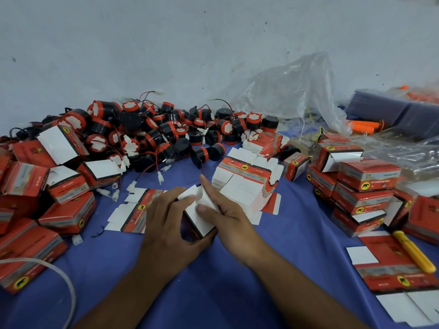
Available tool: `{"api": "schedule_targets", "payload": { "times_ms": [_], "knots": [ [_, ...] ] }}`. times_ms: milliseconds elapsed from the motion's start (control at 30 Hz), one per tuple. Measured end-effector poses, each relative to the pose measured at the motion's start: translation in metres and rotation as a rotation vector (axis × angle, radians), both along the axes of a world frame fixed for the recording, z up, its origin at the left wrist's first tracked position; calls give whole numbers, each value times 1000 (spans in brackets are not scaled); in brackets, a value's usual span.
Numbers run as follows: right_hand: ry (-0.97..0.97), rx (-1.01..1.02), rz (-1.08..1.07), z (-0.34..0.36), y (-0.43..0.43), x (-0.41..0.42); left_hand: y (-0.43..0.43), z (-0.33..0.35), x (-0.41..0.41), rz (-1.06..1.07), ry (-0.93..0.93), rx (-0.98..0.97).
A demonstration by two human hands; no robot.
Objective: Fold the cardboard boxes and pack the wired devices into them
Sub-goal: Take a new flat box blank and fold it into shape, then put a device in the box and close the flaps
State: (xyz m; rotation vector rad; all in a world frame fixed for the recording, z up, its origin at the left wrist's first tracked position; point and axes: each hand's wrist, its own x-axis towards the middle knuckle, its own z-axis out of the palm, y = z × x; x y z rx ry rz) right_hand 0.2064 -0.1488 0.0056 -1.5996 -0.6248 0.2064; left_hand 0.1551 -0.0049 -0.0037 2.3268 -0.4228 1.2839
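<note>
Clearly much remains: along the bench's (237,269) far edge a big heap of wired devices (152,131) lies unpacked. Stacks of folded boxes (66,186) crowd its left and right edges, and flat blanks (244,184) wait mid-bench. At centre, the left hand (164,224) grips a half-folded box (199,222) while the right hand (225,210) presses on it with straight fingers.

One left hand (166,217), one right hand (225,210), one half-folded box (202,225) between them. Devices (152,131): dozens, too heaped to count. Two stacks of flat boxes (242,184). Two heaps of folded boxes (365,176). One yellow cutter (412,251). One plastic bag (289,91).
</note>
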Motion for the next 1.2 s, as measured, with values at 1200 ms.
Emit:
{"api": "schedule_targets", "payload": {
  "times_ms": [1200],
  "knots": [
    [-759, -996, -345, 6, -1, 1, 49, -19, 20, 124, 79, 309]
  ]
}}
